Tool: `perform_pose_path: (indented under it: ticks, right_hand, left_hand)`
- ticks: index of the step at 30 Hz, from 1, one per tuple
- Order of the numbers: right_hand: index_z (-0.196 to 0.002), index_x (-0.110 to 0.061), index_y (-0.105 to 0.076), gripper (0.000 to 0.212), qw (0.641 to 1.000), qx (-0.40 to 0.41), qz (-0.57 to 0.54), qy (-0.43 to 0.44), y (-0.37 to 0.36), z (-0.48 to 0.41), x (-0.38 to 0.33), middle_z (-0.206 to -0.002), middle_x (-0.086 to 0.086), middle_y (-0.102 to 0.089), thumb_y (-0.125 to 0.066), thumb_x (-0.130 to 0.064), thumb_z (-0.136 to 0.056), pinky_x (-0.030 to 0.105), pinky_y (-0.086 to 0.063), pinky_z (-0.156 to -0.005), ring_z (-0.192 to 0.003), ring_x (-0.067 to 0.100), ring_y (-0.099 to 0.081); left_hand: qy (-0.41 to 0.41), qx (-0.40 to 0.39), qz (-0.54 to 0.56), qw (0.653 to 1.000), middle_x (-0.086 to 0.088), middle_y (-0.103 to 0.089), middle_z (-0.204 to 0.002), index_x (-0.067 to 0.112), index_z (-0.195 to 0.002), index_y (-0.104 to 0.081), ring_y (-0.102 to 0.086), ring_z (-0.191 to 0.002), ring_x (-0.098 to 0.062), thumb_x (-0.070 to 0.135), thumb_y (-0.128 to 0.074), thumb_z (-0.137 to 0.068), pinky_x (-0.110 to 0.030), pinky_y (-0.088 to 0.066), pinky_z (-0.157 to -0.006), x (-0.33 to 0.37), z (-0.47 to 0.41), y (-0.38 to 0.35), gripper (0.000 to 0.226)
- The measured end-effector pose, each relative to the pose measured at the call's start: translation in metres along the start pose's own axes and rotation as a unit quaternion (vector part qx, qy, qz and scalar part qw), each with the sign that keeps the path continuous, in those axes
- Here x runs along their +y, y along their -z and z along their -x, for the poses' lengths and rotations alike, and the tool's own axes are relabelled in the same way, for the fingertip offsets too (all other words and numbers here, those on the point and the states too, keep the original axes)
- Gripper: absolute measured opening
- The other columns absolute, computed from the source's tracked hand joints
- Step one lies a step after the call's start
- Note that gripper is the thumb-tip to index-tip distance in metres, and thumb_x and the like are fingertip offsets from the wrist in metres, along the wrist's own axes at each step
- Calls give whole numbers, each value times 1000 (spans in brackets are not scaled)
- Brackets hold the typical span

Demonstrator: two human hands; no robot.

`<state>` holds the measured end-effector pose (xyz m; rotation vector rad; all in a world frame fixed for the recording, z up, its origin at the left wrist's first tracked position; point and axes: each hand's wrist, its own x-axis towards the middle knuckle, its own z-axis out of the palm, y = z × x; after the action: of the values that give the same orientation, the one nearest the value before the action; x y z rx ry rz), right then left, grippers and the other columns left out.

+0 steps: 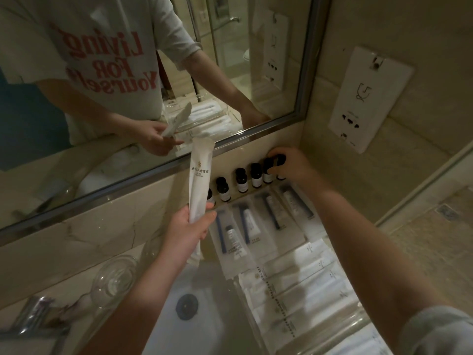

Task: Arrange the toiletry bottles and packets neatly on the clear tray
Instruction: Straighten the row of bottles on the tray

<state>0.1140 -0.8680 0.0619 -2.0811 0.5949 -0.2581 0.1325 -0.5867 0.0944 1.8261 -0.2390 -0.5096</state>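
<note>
A row of small dark bottles with white labels stands along the back wall under the mirror. My right hand grips the rightmost bottle at the row's far end, in the corner. My left hand holds a long white packet upright above the sink's edge. In front of the bottles lie clear packets with blue razors and small tubes. Nearer to me, white sachets lie in rows on the clear tray.
A white sink with a round drain lies below my left arm. A glass tumbler and a chrome tap are at the lower left. The mirror fills the back wall; a socket plate hangs on the right wall.
</note>
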Motion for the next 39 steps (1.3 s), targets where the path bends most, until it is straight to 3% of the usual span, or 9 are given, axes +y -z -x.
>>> perform_pose_path:
  ticks: [5, 8, 11, 19, 30, 34, 39]
  right_hand:
    - [-117, -12, -59, 45, 999, 27, -34, -27, 14, -5, 9, -117, 6, -59, -64, 7, -76, 28, -47, -85, -106, 16, -54]
    - [-117, -13, -59, 45, 997, 37, -47, -55, 19, -8, 16, -118, 10, -61, -61, 9, -77, 38, -50, -94, -109, 23, -57]
    - [-114, -8, -63, 37, 997, 29, -38, -55, 19, -9, 17, -110, 15, -64, -65, 5, -79, 35, -50, -88, -100, 25, -60]
    - [-97, -2, -67, 22, 999, 25, 3, -28, 18, -8, 7, -77, 1, -61, -71, 2, -76, 22, -46, -66, -81, 17, -59]
    - [-116, -4, -61, 41, 999, 29, 9, -29, 17, -5, 10, -106, 14, -65, -70, 4, -76, 31, -48, -85, -91, 20, -58]
    - [-112, -3, -64, 33, 999, 26, 27, -5, 17, -1, 5, -108, 17, -67, -67, 4, -79, 28, -48, -83, -99, 27, -63]
    - [-110, -4, -65, 31, 998, 29, 57, -5, 19, -1, 3, -106, 14, -67, -66, 3, -80, 29, -49, -83, -89, 18, -59]
  left_hand:
    - [0, -7, -4, 1000, 2, -47, -61, 18, -101, -63, -42, -54, -12, 13, -63, -86, -25, -41, -56, 1, 2, 0, 15]
    - [0, -7, -7, 1000, 1, -47, -61, 16, -103, -63, -42, -54, -11, 12, -63, -86, -24, -40, -55, 1, 2, 0, 17]
    - [-1, -6, -6, 1000, 1, -46, -61, 15, -103, -63, -41, -53, -11, 12, -63, -86, -24, -40, -53, 2, 3, 0, 17]
    - [-5, -4, -7, 1000, 1, -45, -58, 16, -99, -62, -41, -50, -10, 9, -62, -87, -23, -39, -52, 3, 4, 2, 14]
    - [1, 1, 2, 1000, 0, -46, -60, 18, -96, -62, -41, -51, -11, 9, -62, -86, -23, -39, -53, 5, 6, 1, 13]
    - [2, -1, 0, 1000, 0, -45, -59, 19, -94, -63, -41, -51, -11, 9, -62, -86, -23, -39, -52, 5, 6, 2, 14]
    - [-3, -2, -3, 1000, 0, -45, -60, 14, -100, -62, -41, -52, -11, 8, -61, -87, -23, -39, -53, 7, 7, 2, 14]
